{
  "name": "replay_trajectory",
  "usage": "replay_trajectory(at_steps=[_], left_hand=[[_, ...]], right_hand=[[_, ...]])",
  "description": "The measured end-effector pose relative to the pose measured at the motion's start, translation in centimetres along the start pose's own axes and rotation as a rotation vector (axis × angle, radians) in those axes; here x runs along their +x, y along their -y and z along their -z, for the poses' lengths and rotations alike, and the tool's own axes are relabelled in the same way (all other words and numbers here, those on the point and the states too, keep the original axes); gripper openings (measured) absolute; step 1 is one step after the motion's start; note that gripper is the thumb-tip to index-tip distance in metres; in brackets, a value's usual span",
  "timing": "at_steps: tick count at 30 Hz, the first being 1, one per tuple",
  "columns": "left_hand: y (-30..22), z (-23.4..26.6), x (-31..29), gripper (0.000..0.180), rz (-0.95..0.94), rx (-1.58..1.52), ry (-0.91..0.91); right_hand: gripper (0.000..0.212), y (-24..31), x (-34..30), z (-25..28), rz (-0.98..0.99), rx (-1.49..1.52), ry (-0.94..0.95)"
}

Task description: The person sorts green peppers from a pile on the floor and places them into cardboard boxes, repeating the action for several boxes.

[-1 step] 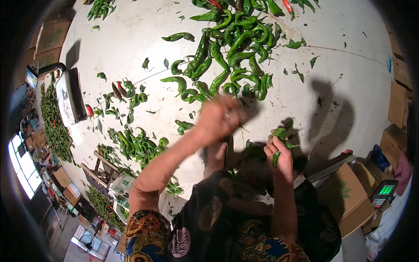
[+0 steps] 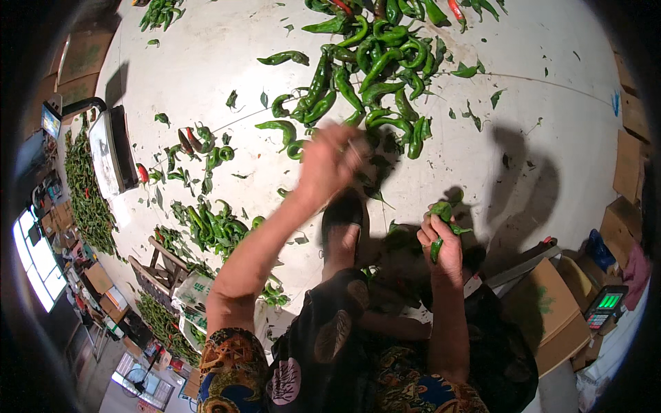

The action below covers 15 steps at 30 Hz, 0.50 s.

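Observation:
My left hand (image 2: 332, 160) is over the near edge of a heap of long green chili peppers (image 2: 379, 65) on the pale floor. Motion smears its fingers, so whether they hold a pepper is hidden from me. Lower and to the right, my right hand (image 2: 444, 246) is closed around several green peppers (image 2: 441, 212), whose ends stick out above and below the fingers. A few red peppers (image 2: 456, 9) show at the heap's far side.
My foot in a dark shoe (image 2: 344, 220) stands below my left hand. A smaller pepper pile (image 2: 210, 230) lies to the left, near a wooden stool (image 2: 162, 265). A platform scale (image 2: 110, 151) stands farther left. Cardboard boxes (image 2: 544, 306) and a lit digital display (image 2: 608, 303) are at right.
My left hand has moved a little left and farther up over the heap, uncovering more of the shoe. My right hand keeps its place and its peppers.

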<state>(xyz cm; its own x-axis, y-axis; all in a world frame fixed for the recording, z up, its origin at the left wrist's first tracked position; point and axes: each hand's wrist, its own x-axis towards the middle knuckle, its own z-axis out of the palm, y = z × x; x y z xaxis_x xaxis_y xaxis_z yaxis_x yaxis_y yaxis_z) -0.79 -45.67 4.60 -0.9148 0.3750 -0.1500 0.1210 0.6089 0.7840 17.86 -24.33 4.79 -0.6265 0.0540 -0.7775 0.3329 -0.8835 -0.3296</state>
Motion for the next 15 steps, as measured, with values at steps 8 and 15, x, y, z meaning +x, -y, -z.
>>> replay_trajectory(at_steps=[8,15], left_hand=[[7.4,1.7,6.4,0.035,0.064,0.485,-0.243],[5.1,3.5,8.2,0.029,0.297,-0.332,-0.431]], right_hand=[[0.018,-2.0,0.2,-2.0,-0.021,-0.495,-0.044],[0.02,-2.4,1.1,-0.2,-0.049,-0.58,-0.211]])
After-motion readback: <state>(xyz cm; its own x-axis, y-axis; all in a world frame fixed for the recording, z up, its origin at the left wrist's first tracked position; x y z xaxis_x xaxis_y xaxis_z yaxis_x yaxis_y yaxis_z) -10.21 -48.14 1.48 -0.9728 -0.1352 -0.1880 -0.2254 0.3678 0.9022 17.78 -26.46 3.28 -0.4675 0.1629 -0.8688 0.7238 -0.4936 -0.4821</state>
